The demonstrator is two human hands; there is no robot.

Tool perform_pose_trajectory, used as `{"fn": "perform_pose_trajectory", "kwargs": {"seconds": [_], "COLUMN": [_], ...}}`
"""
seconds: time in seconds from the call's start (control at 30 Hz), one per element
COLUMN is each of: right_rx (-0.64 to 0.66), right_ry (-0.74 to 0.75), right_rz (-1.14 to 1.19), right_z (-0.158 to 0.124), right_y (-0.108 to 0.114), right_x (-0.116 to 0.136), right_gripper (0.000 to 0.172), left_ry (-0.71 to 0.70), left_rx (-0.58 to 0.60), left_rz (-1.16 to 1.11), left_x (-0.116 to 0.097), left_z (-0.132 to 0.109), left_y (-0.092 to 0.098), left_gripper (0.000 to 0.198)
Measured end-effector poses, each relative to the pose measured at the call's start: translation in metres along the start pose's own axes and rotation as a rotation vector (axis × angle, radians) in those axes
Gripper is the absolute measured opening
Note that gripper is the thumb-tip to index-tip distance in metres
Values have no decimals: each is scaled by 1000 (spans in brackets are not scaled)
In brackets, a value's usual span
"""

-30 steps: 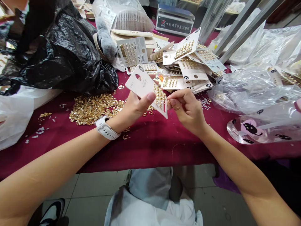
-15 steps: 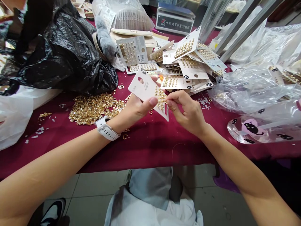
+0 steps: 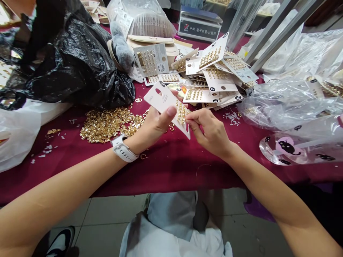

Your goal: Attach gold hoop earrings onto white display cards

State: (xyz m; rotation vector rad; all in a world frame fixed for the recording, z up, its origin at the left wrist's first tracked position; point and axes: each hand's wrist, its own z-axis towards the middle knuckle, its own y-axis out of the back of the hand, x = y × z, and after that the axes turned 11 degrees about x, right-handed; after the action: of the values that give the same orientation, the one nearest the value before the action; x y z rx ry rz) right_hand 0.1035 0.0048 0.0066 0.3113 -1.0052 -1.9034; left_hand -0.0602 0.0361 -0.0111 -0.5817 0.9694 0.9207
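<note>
We're sitting at a long table with a burgundy cloth (image 3: pixel 171 175), and it's packed. A big black plastic bag (image 3: pixel 77 60) slumps across the far left, with a white plastic bag (image 3: pixel 18 132) hanging off the edge below it. See-through plastic bags (image 3: pixel 289 103) pile up on the right, next to a clear pouch with a black cat print (image 3: pixel 294 146). Up top sits an electronic counting scale (image 3: pixel 199 25).

Mid-table there's a messy heap of cards with gold pins (image 3: pixel 217 75), and off to its left a big spill of loose gold pins (image 3: pixel 107 125) lies on the cloth.

Our white card (image 3: pixel 160 98) is up in the air over the cloth, just in front of the heap and tilted, with rows of gold pins (image 3: pixel 182 112) along one side. Our left hand (image 3: pixel 157 121) grips it, thumb pressed on the front and fingers behind. Our right hand (image 3: pixel 210 132) is pinched tight at those pins, but we can't tell which pin it has. There's a white watch (image 3: pixel 123 149) on our left wrist, and a tiny gold hook (image 3: pixel 143 156) lies on the cloth just below it.
</note>
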Motion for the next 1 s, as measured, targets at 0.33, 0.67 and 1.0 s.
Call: {"fn": "perform_pose_trajectory", "kwargs": {"seconds": [0.33,0.67,1.0], "right_rx": [-48,-96,170], "right_ry": [-174,-316,-158], "right_rz": [17,25,-91], "right_z": [0,3,-6], "right_y": [0,4,-5], "right_x": [-3,6,7], "right_gripper": [5,23,57], "left_ry": [41,-2,-31], "left_rx": [-57,-107,-107], "left_rz": [-26,27,48], "left_x": [-6,-5,-7], "left_z": [-2,-1,1], "left_y": [-1,3,3], "left_gripper": [78,81,76]}}
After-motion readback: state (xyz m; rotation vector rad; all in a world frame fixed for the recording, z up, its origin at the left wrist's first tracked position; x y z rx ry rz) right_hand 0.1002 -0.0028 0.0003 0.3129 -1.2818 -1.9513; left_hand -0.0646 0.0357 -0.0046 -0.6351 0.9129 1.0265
